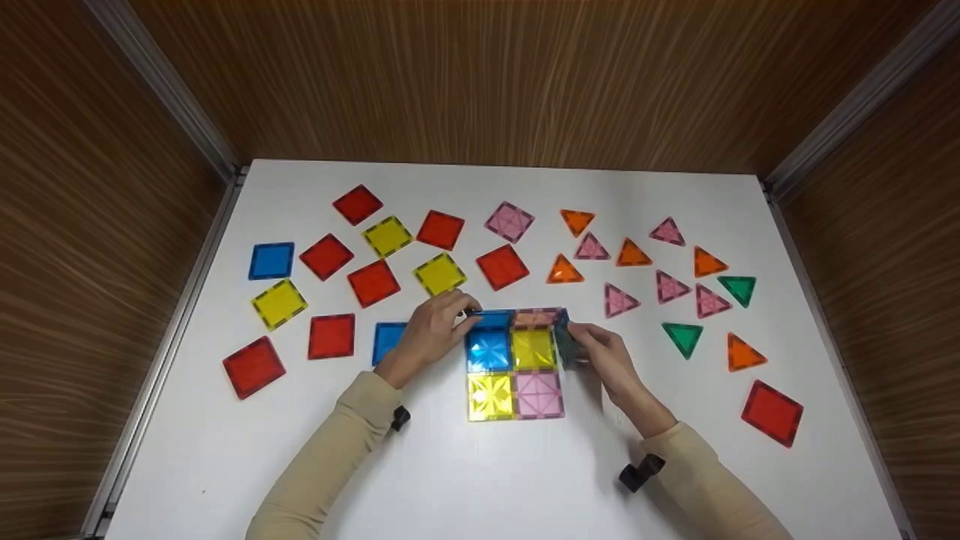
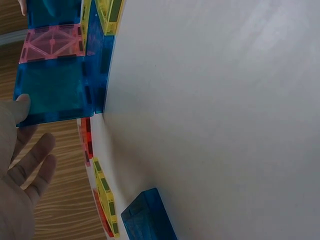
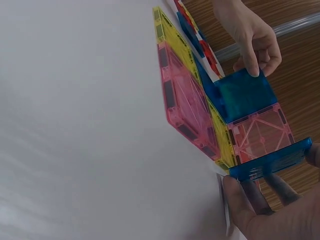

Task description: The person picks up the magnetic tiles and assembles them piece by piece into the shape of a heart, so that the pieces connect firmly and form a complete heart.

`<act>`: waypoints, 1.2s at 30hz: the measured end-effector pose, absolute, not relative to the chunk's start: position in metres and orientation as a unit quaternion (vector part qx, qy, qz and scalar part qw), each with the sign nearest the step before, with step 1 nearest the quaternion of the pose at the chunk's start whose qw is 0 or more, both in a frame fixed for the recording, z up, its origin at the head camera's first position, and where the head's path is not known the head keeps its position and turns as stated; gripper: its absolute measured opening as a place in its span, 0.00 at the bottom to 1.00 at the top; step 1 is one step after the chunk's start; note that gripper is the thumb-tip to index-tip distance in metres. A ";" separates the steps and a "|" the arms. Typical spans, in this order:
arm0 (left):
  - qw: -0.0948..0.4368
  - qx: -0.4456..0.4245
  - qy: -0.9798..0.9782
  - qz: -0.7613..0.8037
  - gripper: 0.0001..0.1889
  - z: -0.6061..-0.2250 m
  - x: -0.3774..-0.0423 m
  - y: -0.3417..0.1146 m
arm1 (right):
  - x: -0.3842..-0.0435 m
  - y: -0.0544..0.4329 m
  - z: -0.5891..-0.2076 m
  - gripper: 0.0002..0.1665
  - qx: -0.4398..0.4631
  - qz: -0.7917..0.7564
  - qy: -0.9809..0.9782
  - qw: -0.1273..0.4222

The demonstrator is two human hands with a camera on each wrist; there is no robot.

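Four square magnetic tiles lie flat as a block: blue, yellow, yellow and pink. Along its back edge stand an upright blue tile and, beside that, an upright pink tile. My left hand pinches the outer top corner of the upright blue tile, thumb on its face. At the block's right back side, my right hand holds another blue tile upright between thumb and fingers, its edge against the pink tile.
Loose square tiles, such as a red one and a blue one, lie to the left and behind. Several orange, pink and green triangles are spread at the right. A red square lies near the right edge.
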State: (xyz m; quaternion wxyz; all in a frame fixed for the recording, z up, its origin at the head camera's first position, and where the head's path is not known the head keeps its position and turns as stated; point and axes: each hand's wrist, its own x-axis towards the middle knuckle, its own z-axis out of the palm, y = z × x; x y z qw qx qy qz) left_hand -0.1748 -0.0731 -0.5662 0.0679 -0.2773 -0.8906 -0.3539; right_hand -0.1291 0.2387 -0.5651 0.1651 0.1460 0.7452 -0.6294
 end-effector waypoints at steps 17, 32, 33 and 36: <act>0.046 -0.276 -0.887 -0.367 0.10 -0.566 -0.175 -0.074 | -0.105 0.301 -0.550 0.30 0.029 -0.541 0.834 0.102; 0.052 -0.276 -0.889 -0.361 0.09 -0.567 -0.175 -0.073 | -0.042 0.461 -0.554 0.38 0.049 -0.271 0.961 0.032; 0.051 -0.275 -0.890 -0.361 0.09 -0.567 -0.175 -0.073 | -0.039 0.467 -0.555 0.39 0.055 -0.260 0.963 0.035; 0.045 -0.270 -0.892 -0.360 0.10 -0.567 -0.174 -0.073 | -0.031 0.482 -0.562 0.44 0.066 -0.236 0.968 0.051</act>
